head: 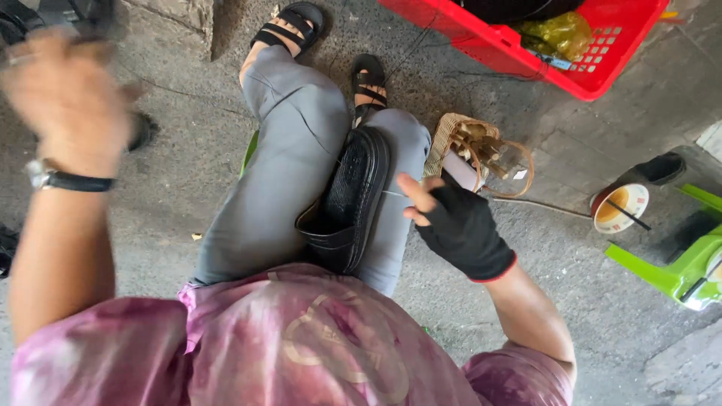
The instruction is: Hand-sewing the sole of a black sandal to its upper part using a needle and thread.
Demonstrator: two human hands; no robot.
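Just left of right hand [457, 225]: black shoe [350, 199].

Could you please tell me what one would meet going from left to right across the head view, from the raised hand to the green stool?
Left hand with wristwatch → black shoe wedged between the knees → gloved right hand → small woven basket → cup with a straw → green stool.

Head cam, looking steeply down, close.

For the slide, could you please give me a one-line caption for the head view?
Seated person grips a black shoe between the knees, gloved right hand beside it, left hand raised and blurred.
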